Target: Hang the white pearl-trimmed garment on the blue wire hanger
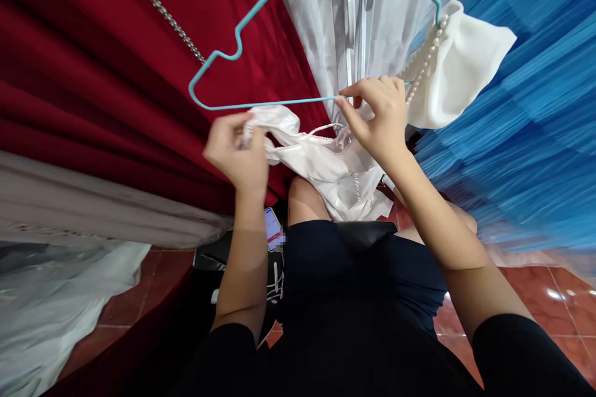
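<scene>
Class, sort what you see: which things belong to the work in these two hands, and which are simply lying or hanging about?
Part of the work, it seems:
turquoise hanger, bottom bar pinched by the right hand
white strappy garment, held by the left hand
pearl strand at the hanger

Apparently just around:
lit smartphone
red drapery
blue fabric
white drapery behind the hanger
</scene>
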### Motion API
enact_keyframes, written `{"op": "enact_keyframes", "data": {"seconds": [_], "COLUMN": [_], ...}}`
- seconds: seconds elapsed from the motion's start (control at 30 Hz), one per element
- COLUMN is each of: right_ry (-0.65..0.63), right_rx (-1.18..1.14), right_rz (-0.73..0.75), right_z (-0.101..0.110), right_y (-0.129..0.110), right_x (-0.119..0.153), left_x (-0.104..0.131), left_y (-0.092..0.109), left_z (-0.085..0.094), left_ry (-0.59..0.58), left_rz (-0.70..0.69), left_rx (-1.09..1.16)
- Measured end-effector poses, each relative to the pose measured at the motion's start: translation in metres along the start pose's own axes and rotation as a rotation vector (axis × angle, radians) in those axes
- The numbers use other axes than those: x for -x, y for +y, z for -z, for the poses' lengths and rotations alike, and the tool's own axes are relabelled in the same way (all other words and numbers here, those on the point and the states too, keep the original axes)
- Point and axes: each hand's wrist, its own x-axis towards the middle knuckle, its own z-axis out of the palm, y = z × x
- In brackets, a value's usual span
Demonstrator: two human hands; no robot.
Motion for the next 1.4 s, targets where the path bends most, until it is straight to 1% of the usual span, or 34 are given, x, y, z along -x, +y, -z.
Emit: {"op": "enact_keyframes", "data": {"seconds": [0.07, 0.1, 0.13, 0.17, 0.2, 0.23, 0.27, 0.33, 0.37, 0.4, 0.43, 0.47, 0.53, 0.57, 0.6, 0.7, 0.77, 0.83, 0.9, 0.97, 1.0, 1.07, 1.13, 1.17, 1.2, 1.27, 1.3, 1.33, 1.37, 1.4], "right_ry": [-0.005, -0.006, -0.006, -0.003, 0.001, 0.004, 0.0, -0.037, -0.051, -0.042, 0.005, 0.094, 0.319, 0.399, 0.429, 0.36, 0.357, 0.41, 0.447, 0.492, 0.549, 0.644, 0.721, 0.733, 0.805, 0.843, 0.837, 0.798, 0.758, 0.652], "right_rx": [-0.005, -0.003, 0.003, 0.012, 0.021, 0.029, 0.031, 0.018, 0.007, 0.0, 0.004, 0.02, 0.084, 0.118, 0.143, 0.157, 0.155, 0.173, 0.184, 0.145, 0.103, 0.03, 0.012, 0.036, 0.069, 0.161, 0.204, 0.234, 0.25, 0.262], "right_rz": [-0.007, -0.009, -0.008, -0.009, -0.006, 0.001, 0.011, 0.049, 0.073, 0.095, 0.113, 0.132, 0.17, 0.183, 0.186, 0.13, 0.059, 0.01, -0.009, 0.021, 0.057, 0.101, 0.091, 0.055, 0.076, 0.037, 0.054, 0.054, 0.057, 0.081], "right_z": [-0.001, 0.0, 0.001, 0.002, 0.004, 0.007, 0.01, 0.018, 0.024, 0.03, 0.036, 0.042, 0.054, 0.058, 0.062, 0.068, 0.072, 0.078, 0.088, 0.098, 0.102, 0.107, 0.107, 0.107, 0.106, 0.104, 0.102, 0.101, 0.1, 0.098], "right_y": [-0.002, -0.003, -0.003, -0.004, -0.004, -0.004, -0.003, -0.002, 0.0, 0.001, 0.004, 0.008, 0.019, 0.026, 0.034, 0.057, 0.067, 0.072, 0.077, 0.082, 0.086, 0.095, 0.108, 0.117, 0.126, 0.144, 0.149, 0.15, 0.147, 0.139], "right_x": [0.001, 0.001, 0.003, 0.004, 0.006, 0.007, 0.009, 0.009, 0.008, 0.006, 0.003, -0.002, -0.012, -0.017, -0.023, -0.037, -0.045, -0.055, -0.063, -0.067, -0.067, -0.061, -0.047, -0.038, -0.027, -0.006, 0.005, 0.015, 0.023, 0.031], "left_x": [0.012, 0.013, 0.01, 0.004, -0.003, -0.011, -0.018, -0.025, -0.025, -0.023, -0.021, -0.018, -0.013, -0.011, -0.01, -0.012, -0.014, -0.016, -0.018, -0.019, -0.019, -0.019, -0.02, -0.02, -0.02, -0.019, -0.018, -0.017, -0.017, -0.016], "left_y": [0.022, 0.035, 0.047, 0.059, 0.068, 0.075, 0.079, 0.081, 0.079, 0.076, 0.074, 0.071, 0.069, 0.069, 0.069, 0.069, 0.07, 0.072, 0.075, 0.078, 0.079, 0.08, 0.078, 0.077, 0.075, 0.074, 0.074, 0.075, 0.075, 0.076], "left_z": [-0.009, -0.014, -0.018, -0.022, -0.026, -0.029, -0.033, -0.039, -0.041, -0.044, -0.045, -0.046, -0.047, -0.048, -0.048, -0.048, -0.045, -0.04, -0.035, -0.031, -0.03, -0.031, -0.034, -0.036, -0.038, -0.04, -0.042, -0.043, -0.044, -0.045], "left_ry": [-0.142, -0.194, -0.224, -0.247, -0.274, -0.331, -0.414, -0.593, -0.652, -0.676, -0.668, -0.64, -0.591, -0.582, -0.579, -0.582, -0.586, -0.596, -0.604, -0.611, -0.615, -0.623, -0.629, -0.632, -0.635, -0.641, -0.645, -0.653, -0.661, -0.67], "left_rz": [-0.165, -0.221, -0.248, -0.247, -0.224, -0.195, -0.167, -0.135, -0.133, -0.139, -0.149, -0.16, -0.186, -0.198, -0.205, -0.203, -0.189, -0.173, -0.165, -0.16, -0.158, -0.157, -0.162, -0.164, -0.165, -0.16, -0.156, -0.153, -0.152, -0.155], "left_rx": [0.021, 0.024, 0.014, -0.023, -0.065, -0.085, -0.094, -0.075, -0.07, -0.074, -0.086, -0.102, -0.13, -0.14, -0.146, -0.15, -0.142, -0.135, -0.136, -0.142, -0.143, -0.139, -0.129, -0.124, -0.121, -0.115, -0.112, -0.111, -0.112, -0.116]}}
